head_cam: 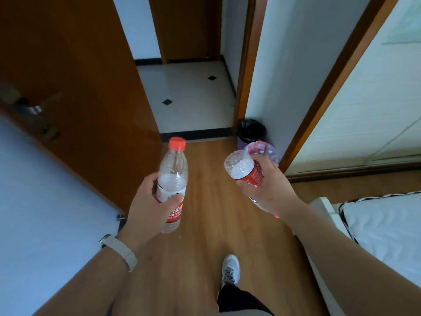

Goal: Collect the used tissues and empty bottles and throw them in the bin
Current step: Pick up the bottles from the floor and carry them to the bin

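Observation:
My left hand (149, 201) grips a clear plastic bottle (173, 169) with a red cap and red label, held upright. My right hand (266, 185) holds two more clear bottles with their bases pointing forward: the nearer one (240, 164) has a red label, and the second one (263, 149) shows just behind it. A small purple bin (250, 133) lined with a black bag stands on the floor by the door frame, a little beyond my right hand. No tissues are visible.
An open brown door (79, 87) stands on the left, with a tiled hallway (189, 96) beyond the doorway. A white bed (385, 226) is at the right. A wardrobe with pale sliding panels (364, 110) lines the right wall. My shoe (230, 270) is on the wooden floor.

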Action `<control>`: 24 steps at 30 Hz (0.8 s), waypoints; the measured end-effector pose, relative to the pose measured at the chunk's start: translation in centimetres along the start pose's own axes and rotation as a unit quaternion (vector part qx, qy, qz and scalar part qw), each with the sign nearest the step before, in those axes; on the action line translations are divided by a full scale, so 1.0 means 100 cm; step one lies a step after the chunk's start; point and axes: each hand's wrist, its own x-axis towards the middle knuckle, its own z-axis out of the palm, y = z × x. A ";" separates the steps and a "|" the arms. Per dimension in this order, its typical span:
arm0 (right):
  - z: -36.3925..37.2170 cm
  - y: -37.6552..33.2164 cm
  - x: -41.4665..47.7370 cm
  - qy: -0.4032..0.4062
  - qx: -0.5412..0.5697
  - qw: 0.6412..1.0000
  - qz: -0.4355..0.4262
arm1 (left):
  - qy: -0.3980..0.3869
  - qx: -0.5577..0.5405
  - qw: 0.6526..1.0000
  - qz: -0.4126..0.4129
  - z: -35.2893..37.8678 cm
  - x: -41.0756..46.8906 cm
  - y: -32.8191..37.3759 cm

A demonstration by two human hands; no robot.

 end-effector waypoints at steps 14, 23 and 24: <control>-0.098 0.092 0.152 0.116 0.045 0.990 0.068 | -0.124 0.006 0.989 0.076 0.114 0.203 0.118; -0.091 0.113 0.249 0.143 0.042 0.982 0.118 | -0.194 -0.040 0.977 0.079 0.167 0.341 0.125; -0.089 0.115 0.262 0.147 0.034 0.981 0.125 | -0.208 -0.040 0.974 0.079 0.174 0.361 0.124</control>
